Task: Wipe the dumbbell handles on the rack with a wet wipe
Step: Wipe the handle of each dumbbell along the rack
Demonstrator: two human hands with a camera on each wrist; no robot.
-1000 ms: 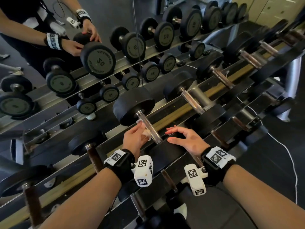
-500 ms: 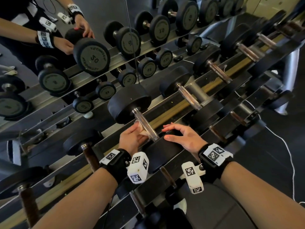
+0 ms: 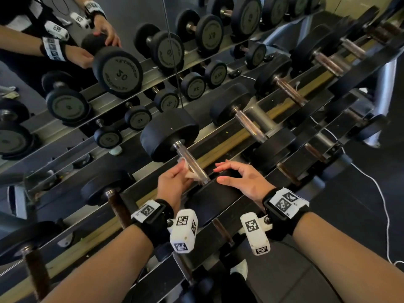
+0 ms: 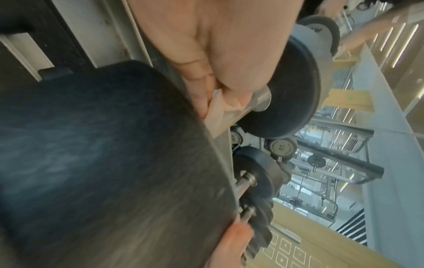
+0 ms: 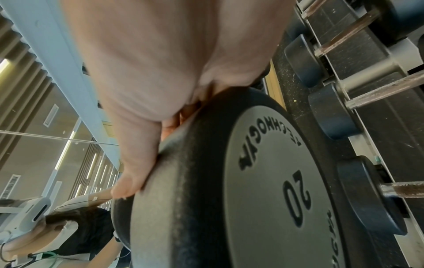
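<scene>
A 20-marked dumbbell lies on the top rail of the rack (image 3: 229, 136), with its steel handle (image 3: 189, 157) running toward me. My left hand (image 3: 175, 180) pinches a small white wet wipe (image 3: 183, 165) against the near end of that handle; in the left wrist view the wipe (image 4: 215, 108) is folded under my fingertips against the handle (image 4: 257, 101). My right hand (image 3: 240, 180) rests over the near black weight head (image 3: 214, 200), fingers bent and spread on its rim; the right wrist view has the thumb on the head's edge (image 5: 183, 181).
More dumbbells sit to the right (image 3: 251, 123) and left (image 3: 113, 200) on the same rail, with lower tiers below. A mirror behind the rack reflects me and the weights (image 3: 118, 71). A white cable (image 3: 382, 193) trails on the dark floor at right.
My left hand with the wipe has slid a little along the handle toward the near head. The right hand stays on the head. The camera view shifted slightly.
</scene>
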